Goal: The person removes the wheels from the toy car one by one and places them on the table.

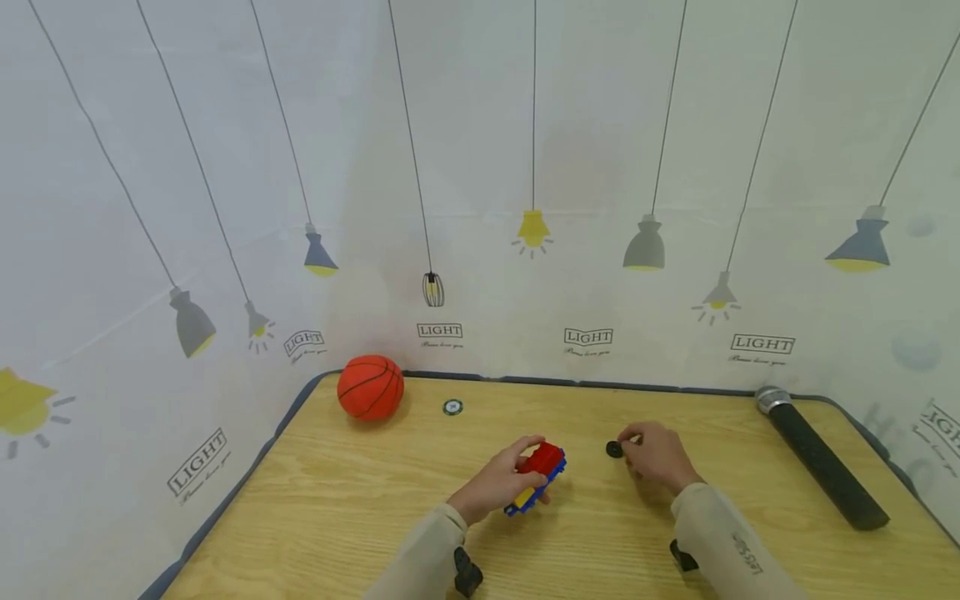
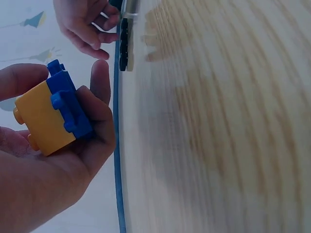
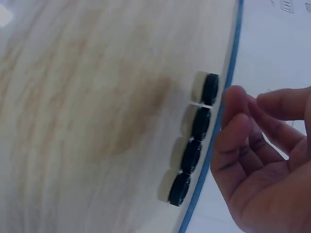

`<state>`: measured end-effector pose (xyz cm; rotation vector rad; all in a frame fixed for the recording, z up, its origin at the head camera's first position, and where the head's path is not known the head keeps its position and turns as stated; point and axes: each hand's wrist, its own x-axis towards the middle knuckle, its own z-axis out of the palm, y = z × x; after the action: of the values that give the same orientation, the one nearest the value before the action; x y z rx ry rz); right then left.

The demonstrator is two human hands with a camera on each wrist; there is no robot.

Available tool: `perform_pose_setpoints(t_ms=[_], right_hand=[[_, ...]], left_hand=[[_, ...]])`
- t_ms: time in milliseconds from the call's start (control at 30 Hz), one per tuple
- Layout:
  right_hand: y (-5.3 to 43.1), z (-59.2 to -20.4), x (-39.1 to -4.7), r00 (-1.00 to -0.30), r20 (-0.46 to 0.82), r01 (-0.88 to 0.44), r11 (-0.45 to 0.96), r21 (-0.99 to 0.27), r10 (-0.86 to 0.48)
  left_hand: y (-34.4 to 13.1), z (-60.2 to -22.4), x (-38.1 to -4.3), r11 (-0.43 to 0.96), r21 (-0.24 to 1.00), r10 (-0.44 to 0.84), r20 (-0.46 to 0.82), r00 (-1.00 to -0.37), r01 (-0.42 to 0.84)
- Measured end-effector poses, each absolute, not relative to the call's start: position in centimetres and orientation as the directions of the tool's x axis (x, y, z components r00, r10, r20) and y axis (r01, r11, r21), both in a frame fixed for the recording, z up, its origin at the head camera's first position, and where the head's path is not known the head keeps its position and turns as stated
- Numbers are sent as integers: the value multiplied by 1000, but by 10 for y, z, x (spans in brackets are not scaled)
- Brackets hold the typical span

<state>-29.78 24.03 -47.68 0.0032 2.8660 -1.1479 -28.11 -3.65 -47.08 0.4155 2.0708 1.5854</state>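
Note:
My left hand point(image 1: 506, 479) grips a toy block car point(image 1: 546, 457) made of red, yellow and blue bricks, raised over the table. In the left wrist view the car's yellow brick point(image 2: 46, 119) and blue base point(image 2: 73, 107) face the camera, cradled between thumb and fingers. Several small black toy wheels point(image 3: 192, 156) stand in a row on the wood in the right wrist view. Just beside the visible end wheel point(image 1: 614, 449) is my right hand point(image 1: 660, 454), its fingers loosely bent and nothing between thumb and fingertips point(image 3: 235, 127).
An orange-red toy basketball point(image 1: 371, 388) sits at the back left of the wooden table point(image 1: 337, 500), near a round poker chip point(image 1: 452, 407). On the right lies a black microphone point(image 1: 821, 458) with a silver head. White fabric walls point(image 1: 480, 167) printed with lamps enclose the table's back and sides.

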Motion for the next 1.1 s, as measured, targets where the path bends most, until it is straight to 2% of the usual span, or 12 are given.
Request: perform_pose_setpoints(t_ms=[333, 533, 733, 867, 1100], right_hand=[[241, -457, -296, -999, -23, 1, 631, -776, -26], [231, -457, -291, -977, 34, -151, 569, -808, -210], [214, -456, -284, -887, 124, -368, 517, -773, -446], [205, -455, -281, -857, 130, -392, 467, -792, -499], [198, -454, -278, -853, 106, -393, 496, -774, -510]], left_hand=[[-34, -470, -285, 327, 945, 518, -198, -832, -21], [-32, -471, -287, 385, 923, 502, -208, -839, 2], [-31, -467, -289, 401, 916, 511, -204, -835, 21], [-30, -464, -291, 435, 900, 522, -213, -826, 42], [-30, -462, -294, 445, 892, 575, -216, -789, 80]])
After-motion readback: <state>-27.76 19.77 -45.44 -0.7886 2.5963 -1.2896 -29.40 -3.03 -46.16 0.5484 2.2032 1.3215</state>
